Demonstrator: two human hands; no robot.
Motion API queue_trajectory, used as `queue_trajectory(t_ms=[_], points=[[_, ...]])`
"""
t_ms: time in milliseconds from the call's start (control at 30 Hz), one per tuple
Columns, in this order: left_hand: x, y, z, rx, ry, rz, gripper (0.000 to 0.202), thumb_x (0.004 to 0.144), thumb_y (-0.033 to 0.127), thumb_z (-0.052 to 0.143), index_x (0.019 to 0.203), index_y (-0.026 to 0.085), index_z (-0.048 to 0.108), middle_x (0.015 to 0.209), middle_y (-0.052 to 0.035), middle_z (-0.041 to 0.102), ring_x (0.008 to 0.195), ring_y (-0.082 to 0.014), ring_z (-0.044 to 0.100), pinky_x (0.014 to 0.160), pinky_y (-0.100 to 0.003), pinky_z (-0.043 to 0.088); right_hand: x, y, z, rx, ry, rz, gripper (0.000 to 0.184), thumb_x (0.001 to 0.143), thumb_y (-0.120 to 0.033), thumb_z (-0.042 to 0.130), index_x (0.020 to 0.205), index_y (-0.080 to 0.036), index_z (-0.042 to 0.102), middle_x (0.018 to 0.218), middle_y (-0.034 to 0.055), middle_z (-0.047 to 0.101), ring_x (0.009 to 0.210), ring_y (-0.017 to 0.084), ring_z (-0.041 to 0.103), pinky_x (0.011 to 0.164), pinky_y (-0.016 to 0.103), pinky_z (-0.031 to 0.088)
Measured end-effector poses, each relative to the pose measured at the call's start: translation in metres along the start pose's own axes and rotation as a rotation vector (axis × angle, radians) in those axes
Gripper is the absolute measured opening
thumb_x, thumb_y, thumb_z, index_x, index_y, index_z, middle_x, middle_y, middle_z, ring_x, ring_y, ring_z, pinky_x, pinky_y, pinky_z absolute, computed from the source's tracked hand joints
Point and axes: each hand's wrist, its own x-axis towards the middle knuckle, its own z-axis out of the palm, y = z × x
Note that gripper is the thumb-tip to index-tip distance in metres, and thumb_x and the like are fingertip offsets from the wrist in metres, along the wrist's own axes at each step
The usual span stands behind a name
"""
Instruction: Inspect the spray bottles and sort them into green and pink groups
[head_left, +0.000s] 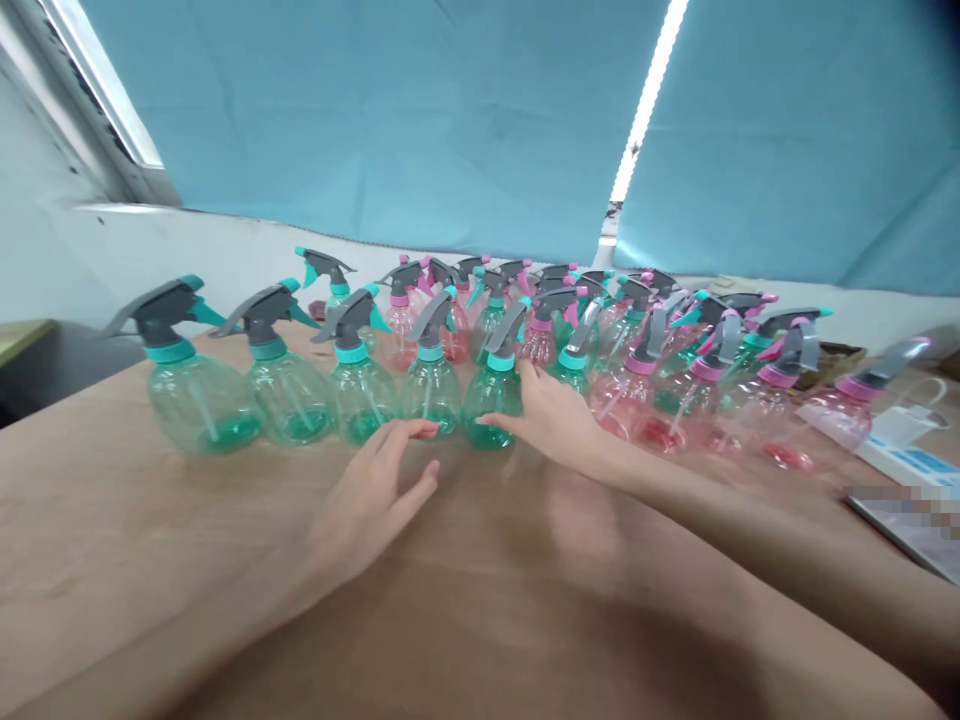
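A front row of clear spray bottles runs across the table, green ones on the left and pink ones on the right. My right hand point(559, 415) is around a green spray bottle point(480, 408) in the middle of that row, its thumb across the front and its fingers along the right side. Just before the neighbouring green spray bottle point(430, 385), my left hand point(382, 490) is held open with thumb and fingers apart and nothing in it. Each bottle has a grey trigger head; some liquid-coloured tint shows at the bases.
More pink and green spray bottles point(401, 325) crowd behind the front row. To the right, a white-and-blue box point(911, 460) and a flat dark-edged object point(907, 525) lie on the wooden table point(97, 500). A blue curtain point(390, 120) hangs behind.
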Motion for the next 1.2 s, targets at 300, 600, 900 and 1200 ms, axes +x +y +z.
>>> queue_trajectory(t_ms=[300,600,900,1200], points=[[0.005,0.015,0.01,-0.017,-0.086,0.005,0.023,0.092,0.03,0.046,0.113,0.024,0.054,0.119,-0.0061,0.063,0.115,-0.0263,0.059,0.09,-0.038,0.049,0.006,-0.003,-0.001,0.036,-0.026,0.037,0.07,0.08,-0.048,0.069,0.13,-0.007,0.044,0.11,0.0221,0.066,0.099,0.04,0.066,0.075,0.048,0.052],[0.033,0.051,0.019,-0.158,-0.174,-0.012,0.026,0.093,0.033,0.045,0.115,0.022,0.052,0.1,-0.0028,0.07,0.087,-0.0194,0.067,0.078,-0.032,0.051,-0.039,0.03,-0.029,0.18,0.029,-0.144,0.045,0.088,-0.041,0.063,0.126,-0.018,0.054,0.121,0.0115,0.066,0.094,0.028,0.068,0.079,0.042,0.051],[0.105,0.123,0.056,0.189,-0.142,-0.067,0.07,0.091,0.054,0.041,0.142,0.008,0.033,0.084,-0.0136,0.074,0.086,-0.0323,0.071,0.071,-0.036,0.049,-0.081,0.087,-0.058,0.272,-0.09,-0.098,0.022,0.09,-0.035,0.056,0.107,-0.024,0.065,0.088,0.0024,0.072,0.076,0.02,0.067,0.061,0.03,0.047],[0.123,0.132,0.067,0.372,-0.15,-0.09,0.058,0.089,0.049,0.041,0.13,0.009,0.05,0.094,-0.0189,0.074,0.095,-0.0348,0.069,0.077,-0.037,0.049,-0.101,0.127,-0.057,0.341,-0.117,-0.044,0.024,0.088,-0.034,0.06,0.108,-0.023,0.063,0.083,0.0019,0.072,0.072,0.019,0.067,0.058,0.029,0.047]])
